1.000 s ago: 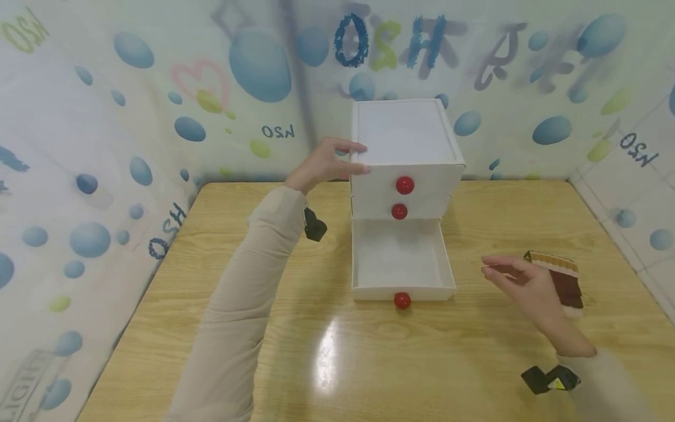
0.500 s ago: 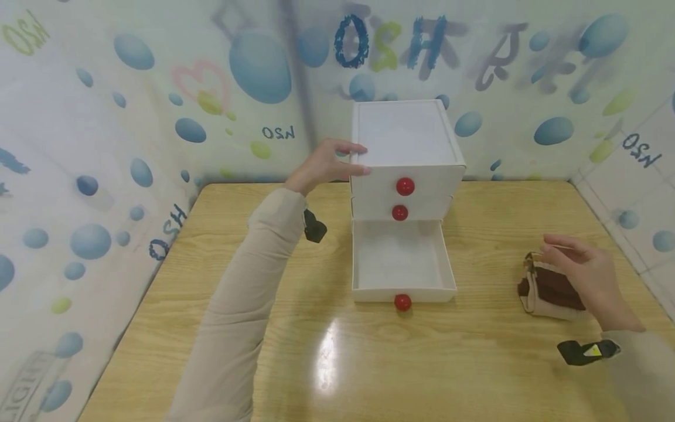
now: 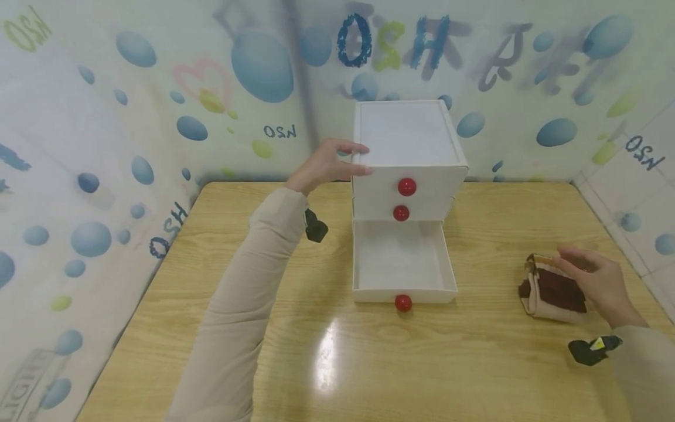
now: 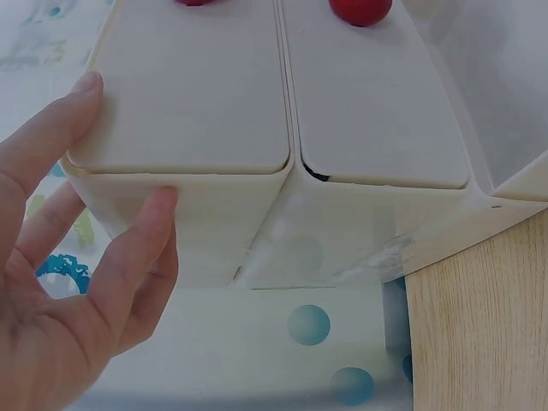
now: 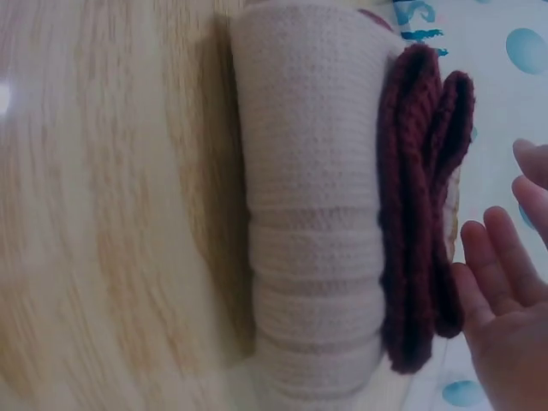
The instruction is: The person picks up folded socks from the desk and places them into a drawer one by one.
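Note:
A white three-drawer box [image 3: 408, 132] with red ball knobs stands at the back of the table. Its bottom drawer [image 3: 398, 258] is pulled out and holds nothing visible. My left hand [image 3: 327, 167] grips the box's upper left front corner; in the left wrist view the thumb lies on the front edge and fingers touch the side. At the right lies a bundle of folded knitwear [image 3: 554, 296], cream and dark maroon, its exact kind unclear. Above its far right part hovers my right hand [image 3: 603, 281], fingers loosely bent and holding nothing. The maroon knit piece [image 5: 415, 205] appears beside its fingertips.
The wooden table [image 3: 227, 351] reflects a bright light patch near its front. A patterned wall covering [image 3: 253, 152] rises close behind and at both sides. Black straps with small devices [image 3: 593, 351] sit on the wrists.
My right hand has moved right, from beside the open drawer to over the knitwear, then dipped slightly. The left hand keeps its hold; the bundle looks still.

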The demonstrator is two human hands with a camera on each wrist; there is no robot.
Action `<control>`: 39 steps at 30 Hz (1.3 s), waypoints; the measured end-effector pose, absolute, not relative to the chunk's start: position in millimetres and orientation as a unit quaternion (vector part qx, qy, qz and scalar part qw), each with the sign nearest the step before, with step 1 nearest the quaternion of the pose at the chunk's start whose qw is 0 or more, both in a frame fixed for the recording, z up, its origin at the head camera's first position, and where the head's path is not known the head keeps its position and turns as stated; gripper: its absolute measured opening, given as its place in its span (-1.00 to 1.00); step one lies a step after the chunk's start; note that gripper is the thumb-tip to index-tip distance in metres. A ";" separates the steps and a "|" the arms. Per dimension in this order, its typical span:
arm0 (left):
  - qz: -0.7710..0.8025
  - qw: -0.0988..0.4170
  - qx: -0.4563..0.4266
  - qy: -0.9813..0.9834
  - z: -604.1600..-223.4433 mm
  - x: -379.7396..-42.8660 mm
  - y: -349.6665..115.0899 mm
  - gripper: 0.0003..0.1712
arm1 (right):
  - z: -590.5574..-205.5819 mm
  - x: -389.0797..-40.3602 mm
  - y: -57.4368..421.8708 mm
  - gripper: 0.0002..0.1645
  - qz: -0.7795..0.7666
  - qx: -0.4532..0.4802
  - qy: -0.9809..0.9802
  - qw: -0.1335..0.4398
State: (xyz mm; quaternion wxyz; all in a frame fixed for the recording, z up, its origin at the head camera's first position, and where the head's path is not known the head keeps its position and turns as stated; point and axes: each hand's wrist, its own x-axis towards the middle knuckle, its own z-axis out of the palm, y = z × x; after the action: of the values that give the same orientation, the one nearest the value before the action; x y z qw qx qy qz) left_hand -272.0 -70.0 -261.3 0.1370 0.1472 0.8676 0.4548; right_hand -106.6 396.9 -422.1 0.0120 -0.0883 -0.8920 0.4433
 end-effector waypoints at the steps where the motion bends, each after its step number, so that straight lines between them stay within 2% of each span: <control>1: 0.454 0.136 0.148 0.868 -261.1 -272.1 -69.9 -0.34 | -422.3 -106.8 396.5 -0.41 0.443 -0.094 -0.891 0.013; 18: 0.451 0.134 0.149 0.870 -261.3 -271.6 -70.0 -0.35 | -434.1 -105.5 410.1 -0.33 0.437 -0.079 -0.895 -0.032; 31: 0.456 0.133 0.147 0.868 -260.8 -271.4 -68.6 -0.35 | -439.2 -109.3 414.6 -0.18 0.452 -0.086 -0.880 -0.117; 39: 0.455 0.133 0.149 0.868 -261.6 -272.2 -69.1 -0.35 | -440.4 -113.8 412.7 -0.12 0.448 -0.083 -0.880 -0.136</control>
State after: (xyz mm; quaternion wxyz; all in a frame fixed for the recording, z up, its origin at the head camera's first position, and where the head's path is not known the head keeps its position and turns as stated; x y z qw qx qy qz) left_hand -272.2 -69.1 -261.6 0.1332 0.1487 0.8676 0.4555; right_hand -113.8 412.7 -440.4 -0.1364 -0.0827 -0.8798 0.4478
